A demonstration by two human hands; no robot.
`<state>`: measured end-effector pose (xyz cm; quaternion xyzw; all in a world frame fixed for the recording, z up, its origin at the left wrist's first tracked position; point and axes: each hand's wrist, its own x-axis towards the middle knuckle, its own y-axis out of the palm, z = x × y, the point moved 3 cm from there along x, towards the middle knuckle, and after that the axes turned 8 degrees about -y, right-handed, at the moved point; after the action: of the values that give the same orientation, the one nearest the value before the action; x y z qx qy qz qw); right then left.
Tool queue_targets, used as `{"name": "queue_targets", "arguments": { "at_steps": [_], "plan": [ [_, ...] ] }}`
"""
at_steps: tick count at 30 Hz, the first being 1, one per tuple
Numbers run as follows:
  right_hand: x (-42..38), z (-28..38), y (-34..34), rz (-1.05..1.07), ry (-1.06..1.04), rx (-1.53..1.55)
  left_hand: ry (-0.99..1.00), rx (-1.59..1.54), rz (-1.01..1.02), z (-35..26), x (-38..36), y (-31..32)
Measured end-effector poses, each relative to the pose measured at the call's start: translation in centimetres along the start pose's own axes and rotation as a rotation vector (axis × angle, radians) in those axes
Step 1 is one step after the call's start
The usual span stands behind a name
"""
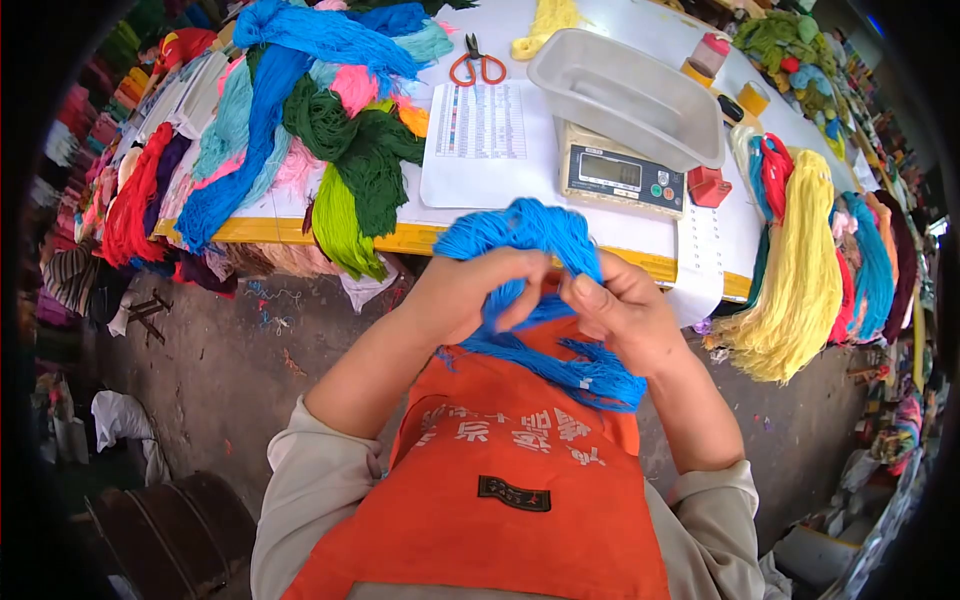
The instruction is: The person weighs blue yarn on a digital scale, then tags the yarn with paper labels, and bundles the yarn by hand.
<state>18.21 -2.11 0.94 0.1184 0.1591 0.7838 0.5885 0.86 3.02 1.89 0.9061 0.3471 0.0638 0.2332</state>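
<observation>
Wool in red, purple and pink hung over the table's far left edge, and beside it a long blue hank point(262, 120) trailed across a dark green bundle point(362, 150) and a lime one that drooped past the yellow table edge point(420, 238), probably laid there so each colour stayed within reach. Further along lay a printed colour chart point(478, 125) with red-handled scissors point(477, 66) just above it, handy for cutting.

Below the table edge, over an orange apron point(500, 480), the left hand point(462, 295) was curled closed around a bright blue skein point(525, 240), its fingers pinching the strands where they passed down between both hands. The skein bulged above the knuckles and its loose ends fell across the apron toward the right wrist. The right hand point(625, 315) was likewise closed on the same yarn, thumb pressed against the strands, touching the left hand; the two seemed to hold the bundle tight so it could be gathered or twisted.

To the right, a digital scale point(620, 175) carried a grey metal tray point(625, 95), seemingly kept close for weighing yarn. A small red object sat beside it. At the far right, yellow yarn point(800, 270) hung off the table corner with red, teal and other hanks around it.
</observation>
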Motion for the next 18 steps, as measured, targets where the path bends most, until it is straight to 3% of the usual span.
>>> {"name": "queue_targets", "arguments": {
  "at_steps": [2, 3, 5, 6, 8, 12, 15, 17, 18],
  "plan": [
    [-1.0, 1.3, -1.4, -0.084, -0.109, -0.233, -0.221, 0.153, 0.053, -0.9, -1.6, -0.5],
    [-1.7, 2.0, -3.3, -0.051, -0.199, -0.168, -0.210, 0.130, -0.044, -1.1, -3.1, -2.6],
    [-4.5, 3.8, -6.0, -0.214, -0.254, -0.139, -0.035, -0.273, -0.063, -2.7, -6.2, -8.9],
    [-6.1, 3.8, -7.8, -0.292, -0.211, -0.168, 0.195, -0.155, -0.206, -5.9, -7.5, -10.7],
    [-9.2, 3.1, -12.1, -0.403, -0.111, -0.277, 0.291, -0.389, -0.355, -11.6, -10.6, -13.1],
    [-14.5, 0.6, -19.8, -0.701, 0.078, -0.548, 0.385, -0.382, -0.398, -17.5, -18.3, -24.5],
    [-18.8, 0.4, -25.5, -0.807, 0.171, -0.674, 0.451, -0.336, -0.607, -20.4, -23.2, -30.8],
    [-20.4, 0.6, -27.7, -0.881, 0.249, -0.798, 0.521, -0.245, -0.788, -22.2, -26.7, -36.3],
    [-21.7, 0.8, -29.1, -0.962, 0.329, -0.917, 0.511, 0.004, -0.818, -23.5, -30.3, -41.6]
  ]
}}
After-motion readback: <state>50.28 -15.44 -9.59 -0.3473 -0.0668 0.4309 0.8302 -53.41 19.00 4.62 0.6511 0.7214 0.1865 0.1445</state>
